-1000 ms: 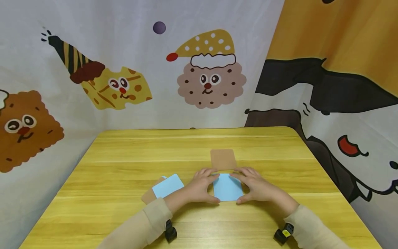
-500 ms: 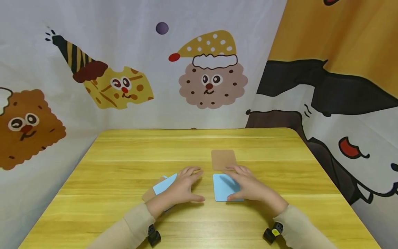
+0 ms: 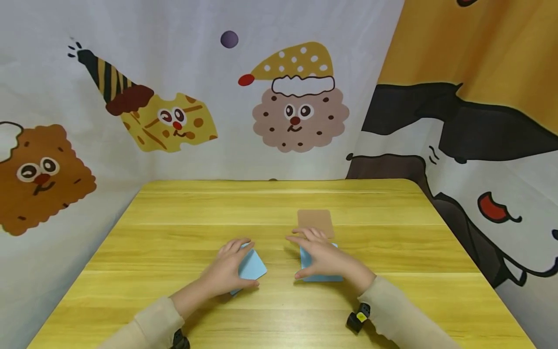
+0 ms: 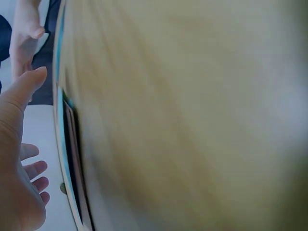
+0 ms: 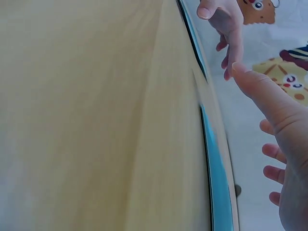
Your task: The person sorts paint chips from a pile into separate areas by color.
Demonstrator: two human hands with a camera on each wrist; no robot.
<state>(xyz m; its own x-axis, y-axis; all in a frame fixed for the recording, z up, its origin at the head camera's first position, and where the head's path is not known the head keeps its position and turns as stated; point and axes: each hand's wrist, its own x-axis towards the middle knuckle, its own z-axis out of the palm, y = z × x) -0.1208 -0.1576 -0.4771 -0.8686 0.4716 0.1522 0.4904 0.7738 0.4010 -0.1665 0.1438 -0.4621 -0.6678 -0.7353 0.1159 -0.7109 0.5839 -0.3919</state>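
Observation:
In the head view my left hand (image 3: 222, 271) hovers over the left blue card (image 3: 254, 265), thumb and fingers spread around its near and far sides. Most of that card lies hidden under the hand. Edge-on in the left wrist view, a brown layer (image 4: 76, 154) shows beside the blue one. Over a second blue card (image 3: 307, 259) is my right hand (image 3: 322, 257), its thumb and fingers apart and nothing between them. The square brown card (image 3: 315, 218) lies just beyond, partly covered by the right fingertips.
All the cards lie on a yellow wood-grain table (image 3: 279, 315). Behind it hangs a white curtain (image 3: 183, 43) with cartoon biscuits and cheese. A dark device (image 3: 358, 317) is strapped at the right wrist.
Both hands have shifted left. The left hand has left the middle blue card and come over the left cards, covering the brown one there; the right hand now covers more of the middle card.

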